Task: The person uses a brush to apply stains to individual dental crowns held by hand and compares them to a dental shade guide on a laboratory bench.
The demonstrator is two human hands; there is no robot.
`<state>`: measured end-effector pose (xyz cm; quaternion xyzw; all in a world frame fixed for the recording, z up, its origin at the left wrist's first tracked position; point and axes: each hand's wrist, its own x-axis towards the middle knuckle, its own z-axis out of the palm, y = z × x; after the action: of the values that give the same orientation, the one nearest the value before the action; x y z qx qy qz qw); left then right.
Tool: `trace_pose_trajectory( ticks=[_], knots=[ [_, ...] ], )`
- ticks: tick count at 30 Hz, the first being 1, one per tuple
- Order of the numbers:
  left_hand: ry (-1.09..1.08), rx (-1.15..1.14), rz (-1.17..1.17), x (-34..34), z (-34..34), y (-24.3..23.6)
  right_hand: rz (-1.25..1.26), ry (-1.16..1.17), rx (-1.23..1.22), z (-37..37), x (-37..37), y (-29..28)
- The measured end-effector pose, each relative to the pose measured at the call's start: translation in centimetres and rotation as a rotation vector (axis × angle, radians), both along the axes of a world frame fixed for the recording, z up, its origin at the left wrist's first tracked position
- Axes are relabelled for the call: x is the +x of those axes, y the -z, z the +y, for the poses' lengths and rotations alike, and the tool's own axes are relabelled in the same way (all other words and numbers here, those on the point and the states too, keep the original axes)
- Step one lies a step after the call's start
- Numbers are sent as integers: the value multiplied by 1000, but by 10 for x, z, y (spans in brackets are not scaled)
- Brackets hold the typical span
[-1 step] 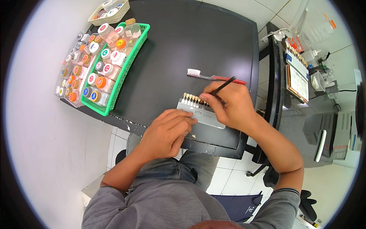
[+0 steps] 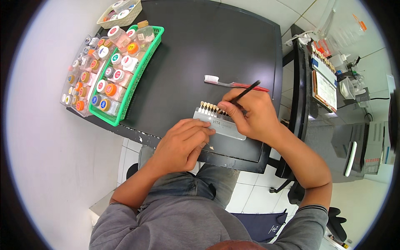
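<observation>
A grey tooth shade guide (image 2: 225,131) lies near the front edge of the black table (image 2: 187,50), its tooth-shaped tabs standing in a row along the far side. My left hand (image 2: 185,141) is closed on the guide's left end, fingers curled over it. In my right hand (image 2: 258,112), a slim black-handled tool (image 2: 249,90) is pinched like a pen; its working end is hidden behind the fingers, close to the tabs. The right hand covers the right part of the row. Just beyond it lies a toothbrush (image 2: 225,84) with a red and clear handle and white bristles.
At the far left, a green basket (image 2: 125,112) holds jars with coloured lids, beside a clear container (image 2: 66,89) of more jars. A woven basket (image 2: 135,16) stands behind. To the right, a side bench carries another shade guide (image 2: 321,66) and a clipboard (image 2: 326,91).
The tool's upper end has tilted slightly toward the far right. My left hand and the shade guide look the same.
</observation>
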<state>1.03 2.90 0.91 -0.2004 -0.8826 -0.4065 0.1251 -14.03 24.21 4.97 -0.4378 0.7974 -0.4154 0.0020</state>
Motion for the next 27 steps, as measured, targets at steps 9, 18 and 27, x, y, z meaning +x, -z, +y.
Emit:
trace_pose_trajectory(
  ticks=[9, 18, 27],
  knots=[
    [2, 31, -5, 1, 1, 1, 44, -34, 147, 4, 8, -1],
    [10, 47, -10, 2, 1, 3, 88, 13, 64, 4, 2, 2],
    [-100, 221, -63, 5, -1, 0, 77, -116, -93, 11, 1, -17]
  ],
)
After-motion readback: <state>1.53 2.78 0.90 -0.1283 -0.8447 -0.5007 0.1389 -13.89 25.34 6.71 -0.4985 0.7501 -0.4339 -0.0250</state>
